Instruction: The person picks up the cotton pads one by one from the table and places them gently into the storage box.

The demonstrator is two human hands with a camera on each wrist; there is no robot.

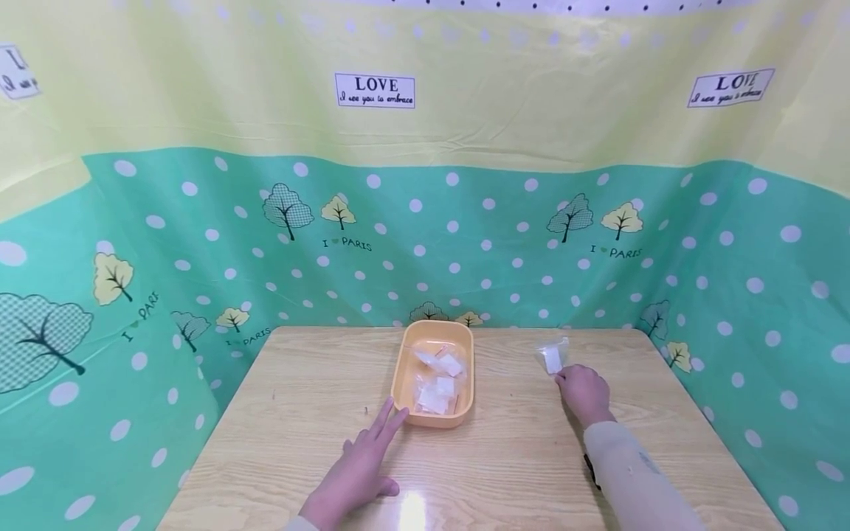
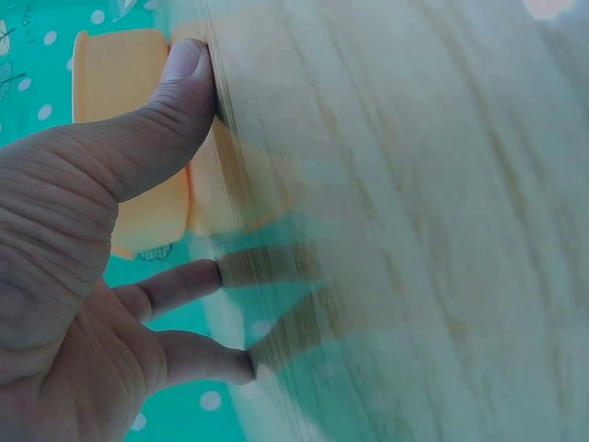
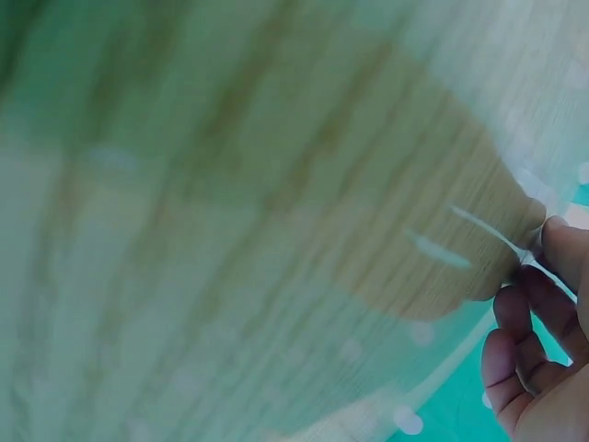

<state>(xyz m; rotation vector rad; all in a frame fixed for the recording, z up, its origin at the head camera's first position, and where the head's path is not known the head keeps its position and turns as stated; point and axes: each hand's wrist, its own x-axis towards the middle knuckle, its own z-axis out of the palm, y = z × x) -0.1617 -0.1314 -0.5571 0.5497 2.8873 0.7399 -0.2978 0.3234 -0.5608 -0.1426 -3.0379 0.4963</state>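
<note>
Toward the table's right side, my right hand (image 1: 586, 394) pinches the near edge of a small clear plastic bag (image 1: 561, 345) with a white piece in it. In the right wrist view the thumb and forefinger (image 3: 563, 247) meet on the bag's edge, low over the tabletop. My left hand (image 1: 361, 464) lies with fingers spread, fingertips at the near left corner of an orange plastic basket (image 1: 398, 383). In the left wrist view the left thumb (image 2: 175, 101) overlaps the basket's wall. Several clear bags (image 1: 434, 394) with white pieces lie inside the basket.
The light wooden table (image 1: 299, 413) reaches back to a green and yellow printed curtain (image 1: 425, 221), which hangs on the left, back and right. The basket stands near the back edge, left of the bag. Light glares off the table's front.
</note>
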